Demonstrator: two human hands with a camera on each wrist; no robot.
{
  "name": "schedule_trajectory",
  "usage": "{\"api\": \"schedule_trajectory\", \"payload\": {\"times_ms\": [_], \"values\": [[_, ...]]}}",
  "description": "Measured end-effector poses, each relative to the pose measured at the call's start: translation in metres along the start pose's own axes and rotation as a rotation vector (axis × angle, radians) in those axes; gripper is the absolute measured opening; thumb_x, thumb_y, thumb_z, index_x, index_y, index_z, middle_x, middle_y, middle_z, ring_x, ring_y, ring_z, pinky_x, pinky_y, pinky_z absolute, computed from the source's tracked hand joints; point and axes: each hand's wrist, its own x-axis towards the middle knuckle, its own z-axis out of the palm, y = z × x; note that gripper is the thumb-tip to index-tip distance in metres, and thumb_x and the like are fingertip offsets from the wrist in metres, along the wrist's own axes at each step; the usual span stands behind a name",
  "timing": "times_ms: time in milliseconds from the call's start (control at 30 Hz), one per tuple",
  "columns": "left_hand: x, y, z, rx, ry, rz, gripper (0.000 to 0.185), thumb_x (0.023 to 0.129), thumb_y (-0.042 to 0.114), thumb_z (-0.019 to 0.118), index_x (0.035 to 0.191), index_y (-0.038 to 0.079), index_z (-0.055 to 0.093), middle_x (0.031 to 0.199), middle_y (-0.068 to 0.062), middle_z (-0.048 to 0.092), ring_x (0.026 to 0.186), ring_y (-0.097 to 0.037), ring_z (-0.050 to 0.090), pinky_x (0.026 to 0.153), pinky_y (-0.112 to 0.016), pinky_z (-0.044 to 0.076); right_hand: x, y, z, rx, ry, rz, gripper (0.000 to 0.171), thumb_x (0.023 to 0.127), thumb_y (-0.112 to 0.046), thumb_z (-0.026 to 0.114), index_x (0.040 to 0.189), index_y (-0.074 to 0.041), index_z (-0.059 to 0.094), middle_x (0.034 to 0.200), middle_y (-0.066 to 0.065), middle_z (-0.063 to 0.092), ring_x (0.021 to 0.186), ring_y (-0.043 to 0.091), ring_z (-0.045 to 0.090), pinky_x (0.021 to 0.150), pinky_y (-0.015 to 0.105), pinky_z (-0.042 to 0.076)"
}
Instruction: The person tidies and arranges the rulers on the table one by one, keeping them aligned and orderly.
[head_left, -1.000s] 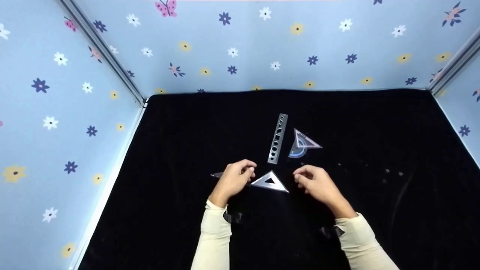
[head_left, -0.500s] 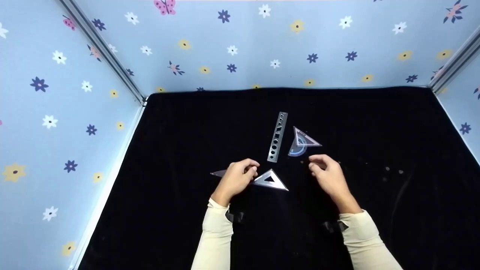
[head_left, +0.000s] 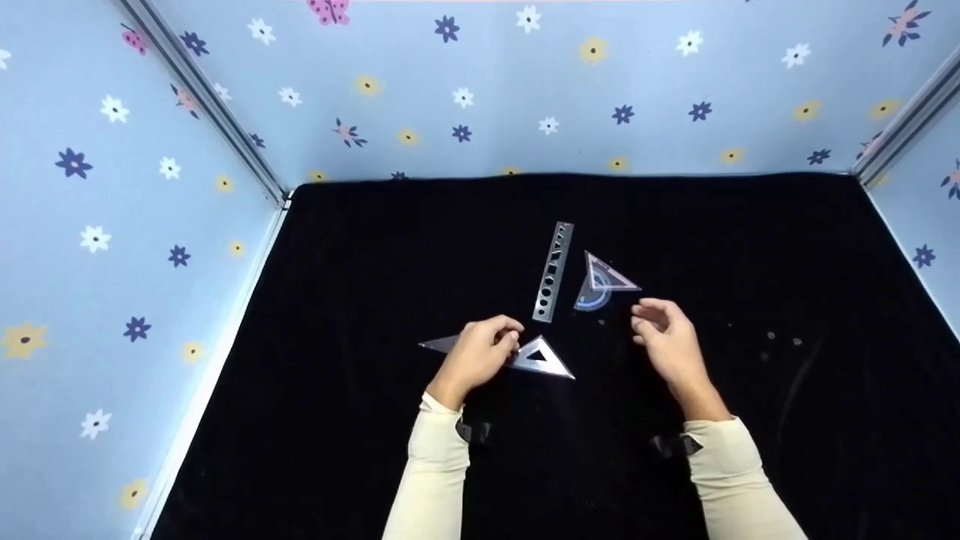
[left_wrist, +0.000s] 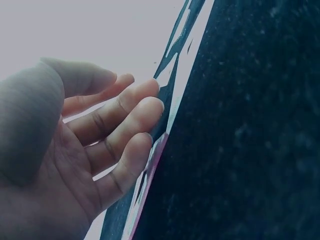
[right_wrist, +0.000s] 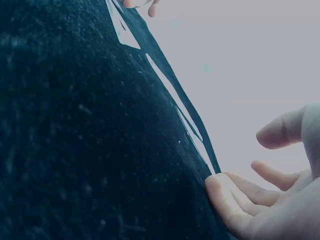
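Note:
In the head view, my left hand [head_left: 480,351] hangs over a dark see-through pointed piece [head_left: 439,344], most of which it hides. Its fingers are loosely bent and hold nothing. Close to its fingertips lies a clear set square [head_left: 553,364] with a triangular cut-out. My right hand [head_left: 670,341] is at the near right corner of a pink-edged set square [head_left: 616,276], thumb and fingers apart, nothing between them. That set square overlaps a clear protractor [head_left: 590,302] with a blue arc. Left of them lies a clear ruler [head_left: 559,268] with a row of cut-out shapes.
All the pieces lie flat on a black cloth [head_left: 390,247]. Blue flowered panels [head_left: 495,97] stand along the back and both sides. A few small pale specks [head_left: 784,338] dot the cloth at the right.
My right hand has moved right and away from me, from beside the clear set square to the pink-edged one. The left hand has shifted slightly right. The drawing tools lie as before.

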Motion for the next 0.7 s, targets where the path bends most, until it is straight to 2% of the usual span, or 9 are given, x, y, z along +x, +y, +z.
{"api": "schedule_trajectory", "payload": {"times_ms": [100,433,700], "values": [[0.002,0.004,0.002,0.024,-0.026,-0.003,0.019,0.096,0.012,0.061,0.108,0.009,0.074,0.084,0.010,0.070,0.077,-0.007,0.064,0.075,-0.030,0.052,0.001,-0.002,0.000,0.037,0.015,0.021,0.041,0.096,0.001,0.055,0.135,0.011,0.045,0.129,0.029,0.058,0.110,0.028,0.061,0.084,0.032,0.056],[0.017,0.016,0.008,0.101,-0.078,0.014,0.020,0.098,0.019,0.060,0.110,0.014,0.075,0.098,0.006,0.072,0.085,-0.009,0.064,0.082,-0.031,0.052,0.013,-0.007,-0.009,-0.021,0.022,0.047,0.040,0.097,0.000,0.051,0.134,0.012,0.047,0.123,0.028,0.060,0.091,0.008,0.062,0.080,0.028,0.057],[0.030,0.023,0.013,0.132,-0.170,0.044,0.022,0.099,0.020,0.059,0.114,0.011,0.073,0.097,0.004,0.072,0.086,-0.009,0.064,0.083,-0.031,0.052,0.031,-0.006,-0.016,-0.071,0.035,0.042,0.036,0.099,-0.004,0.053,0.131,0.012,0.052,0.115,0.027,0.062,0.091,0.017,0.063,0.080,0.029,0.057]]}}
